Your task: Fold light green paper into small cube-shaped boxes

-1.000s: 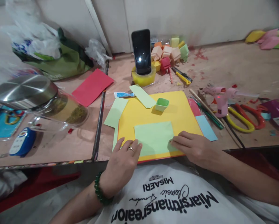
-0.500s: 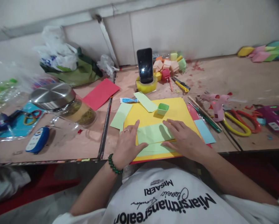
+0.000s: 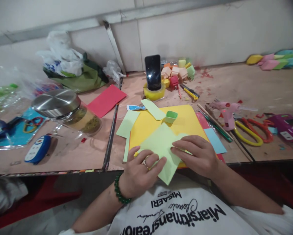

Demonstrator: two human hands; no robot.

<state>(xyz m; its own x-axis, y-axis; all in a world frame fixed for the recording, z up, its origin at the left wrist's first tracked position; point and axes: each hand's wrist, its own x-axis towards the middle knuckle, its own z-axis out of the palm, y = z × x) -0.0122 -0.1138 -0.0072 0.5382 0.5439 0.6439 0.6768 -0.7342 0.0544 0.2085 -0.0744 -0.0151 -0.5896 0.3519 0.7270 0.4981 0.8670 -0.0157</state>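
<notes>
Pale green paper sheet [image 3: 158, 142] lies turned cornerwise over a larger rectangular yellow sheet [image 3: 185, 119] on the light brown wooden bench [image 3: 222, 86], its near corner reaching past the yellow sheet's near edge towards the person's white printed T-shirt [image 3: 183, 209]. The left hand [image 3: 143, 173], wearing a ring and a green bead bracelet [image 3: 119, 190], rests on the lower left of the pale green sheet, fingers bent and spread; whether it grips the paper, I cannot tell. The right hand [image 3: 197, 156] pinches the sheet's right side between thumb and fingers, with a bit of green paper showing there. Just beyond the far corner stands a small, open-topped green paper box [image 3: 171, 117]; to its left a narrow pale green paper strip [image 3: 153, 110] lies partly over the yellow sheet's far edge. Further back, an upright black phone [image 3: 153, 72] stands in a yellow roll of tape [image 3: 154, 93]. Off to the right is a pink glue gun [image 3: 228, 117], and well to the left, a glass jar with a steel lid [image 3: 56, 102].
</notes>
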